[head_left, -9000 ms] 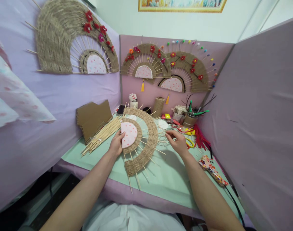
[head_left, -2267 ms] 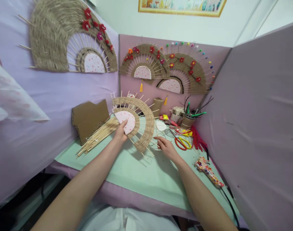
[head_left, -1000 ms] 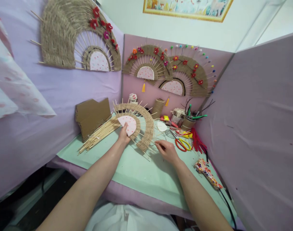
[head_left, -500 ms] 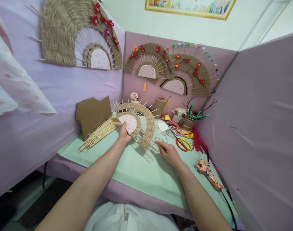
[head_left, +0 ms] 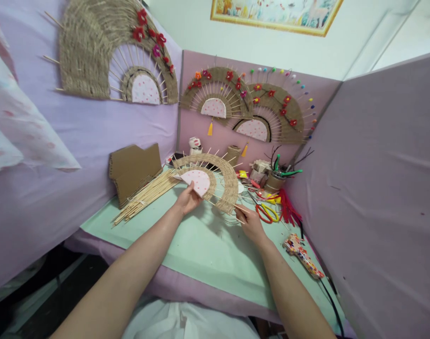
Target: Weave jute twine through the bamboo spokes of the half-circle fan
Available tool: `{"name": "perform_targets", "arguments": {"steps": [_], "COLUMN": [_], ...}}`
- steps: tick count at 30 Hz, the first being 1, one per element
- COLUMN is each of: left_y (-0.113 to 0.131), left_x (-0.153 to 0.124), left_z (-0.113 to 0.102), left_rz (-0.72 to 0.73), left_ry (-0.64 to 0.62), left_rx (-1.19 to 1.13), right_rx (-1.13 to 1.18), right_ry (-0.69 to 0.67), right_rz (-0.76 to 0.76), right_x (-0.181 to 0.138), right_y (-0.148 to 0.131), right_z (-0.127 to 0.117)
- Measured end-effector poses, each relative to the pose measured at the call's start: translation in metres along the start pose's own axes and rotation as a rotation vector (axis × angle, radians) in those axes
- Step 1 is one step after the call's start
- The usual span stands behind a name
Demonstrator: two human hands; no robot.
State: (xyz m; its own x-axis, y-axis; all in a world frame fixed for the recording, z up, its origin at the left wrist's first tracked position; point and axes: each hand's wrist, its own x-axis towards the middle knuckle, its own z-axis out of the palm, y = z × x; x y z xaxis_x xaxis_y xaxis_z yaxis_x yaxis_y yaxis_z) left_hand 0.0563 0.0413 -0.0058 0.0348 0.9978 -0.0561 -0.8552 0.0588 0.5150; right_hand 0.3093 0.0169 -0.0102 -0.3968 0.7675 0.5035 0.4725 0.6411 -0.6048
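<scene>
The left hand [head_left: 188,200] grips the fan [head_left: 212,184] at its straight lower edge, thumb pressed on the polka-dotted patch [head_left: 201,182] and fingers beneath. The fan is held tilted above the tabletop [head_left: 208,263], near its middle. The fan comprises two concentric arched bands of coarse, tan woven fibre; thin, pale sticks radiate through both, spanning the open gap and projecting beyond the outer rim. The patch is a smooth, pink half-disc bordered by the inner band. The right hand [head_left: 250,226] is at the lower right end of the outer band, its fingers bent at the stick tips; whether they pinch a stick or a strand cannot be determined. The tabletop has a matte, pale green cover. To the left lies a bundle [head_left: 144,198] of straight, slender sticks, beside angular brown cardboard [head_left: 134,172]. Behind the fan stands a cone [head_left: 233,153] of wound twine. To the right are scissors [head_left: 267,213] with red and yellow loop handles, soft red strips [head_left: 288,207] and a floral-patterned glue gun [head_left: 303,256] with a black cord.
</scene>
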Motion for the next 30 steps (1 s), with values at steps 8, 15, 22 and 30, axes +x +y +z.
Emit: {"name": "perform_targets", "arguments": {"steps": [8,15,22,30], "left_y": [-0.003,-0.004,-0.005,-0.005], "left_x": [0.002,0.003,0.006,0.013], "left_z": [-0.004,-0.005,-0.008,-0.015], "left_rz": [0.069,0.127,0.154,0.221], "left_ry": [0.089,0.091,0.084,0.119], "left_rx": [0.053,0.056,0.087,0.056], "right_rx": [-0.032,-0.063,-0.141,-0.315], "right_ry": [-0.009,0.005,-0.102,-0.087], "right_rz": [0.034,0.134,0.166,0.101], "right_x": [0.001,0.003,0.003,0.001], "right_y": [0.004,0.006,0.011,0.024], "right_z": [-0.004,-0.005,-0.01,-0.009]}}
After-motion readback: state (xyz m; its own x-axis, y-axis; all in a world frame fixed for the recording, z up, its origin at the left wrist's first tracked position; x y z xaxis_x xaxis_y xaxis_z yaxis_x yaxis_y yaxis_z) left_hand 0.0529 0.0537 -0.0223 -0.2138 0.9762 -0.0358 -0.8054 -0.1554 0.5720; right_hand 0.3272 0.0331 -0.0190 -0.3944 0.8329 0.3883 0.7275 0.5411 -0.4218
